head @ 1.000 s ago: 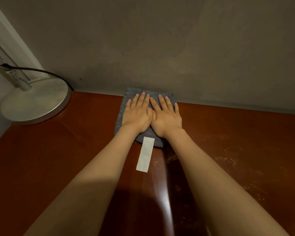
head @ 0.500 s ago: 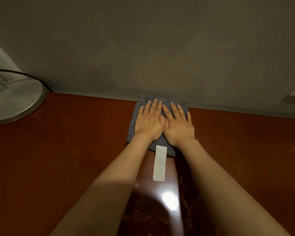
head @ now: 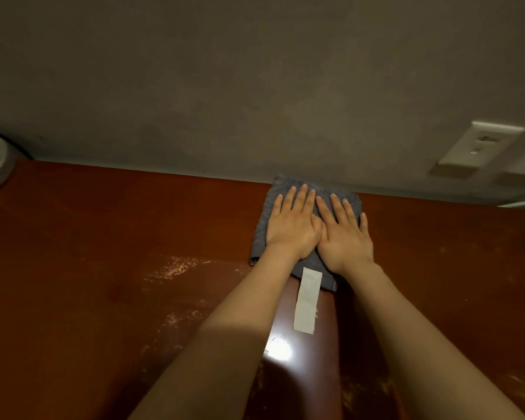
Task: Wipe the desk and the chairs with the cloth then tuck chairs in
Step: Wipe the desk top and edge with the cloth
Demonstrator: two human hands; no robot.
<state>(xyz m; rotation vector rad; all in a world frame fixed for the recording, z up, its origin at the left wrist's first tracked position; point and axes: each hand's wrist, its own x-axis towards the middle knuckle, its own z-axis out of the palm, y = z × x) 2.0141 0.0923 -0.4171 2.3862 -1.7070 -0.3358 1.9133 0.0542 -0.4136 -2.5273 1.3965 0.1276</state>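
partway through the desk: left hand and right hand press flat-fingered on the grey cloth; dusty patches and the chairs look left to do.

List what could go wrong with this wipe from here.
1. The cloth sits at the wall under the left hand and right hand, both flat; a push forward would likely bunch it.
2. The pale speckled patch on the desk lies left of the cloth and may get missed.
3. The white tag trails loose and might fold under the cloth.
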